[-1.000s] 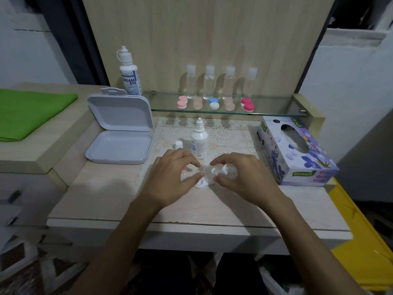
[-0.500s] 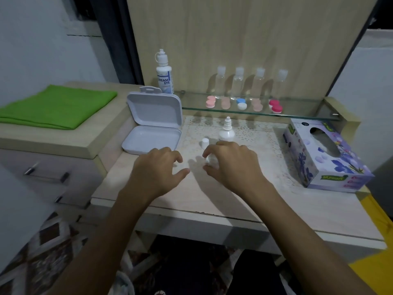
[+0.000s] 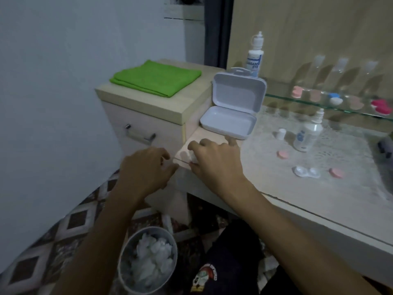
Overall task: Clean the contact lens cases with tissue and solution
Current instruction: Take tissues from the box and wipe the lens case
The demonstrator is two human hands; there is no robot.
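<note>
My right hand (image 3: 214, 160) hovers over the table's left corner and holds a crumpled white tissue (image 3: 192, 157) under its curled fingers. Just left of it, off the table edge, my left hand (image 3: 146, 169) hangs with loosely curled fingers and nothing in it. Further right on the lace mat lies a clear lens case (image 3: 306, 171) without its lids, and two pink caps (image 3: 282, 154) (image 3: 336, 172) lie on either side of it. A small solution bottle (image 3: 306, 136) stands uncapped behind them, its white cap (image 3: 281, 134) beside it.
A metal bin (image 3: 146, 258) full of used tissues stands on the floor below my hands. An open white box (image 3: 231, 111) sits at the table's back left. A green cloth (image 3: 155, 78) lies on the drawer unit. More cases and bottles line the glass shelf (image 3: 340, 103).
My view has swung left and down. My right hand left the lens case and carried the tissue to the table's left corner. My left hand moved left off the table edge.
</note>
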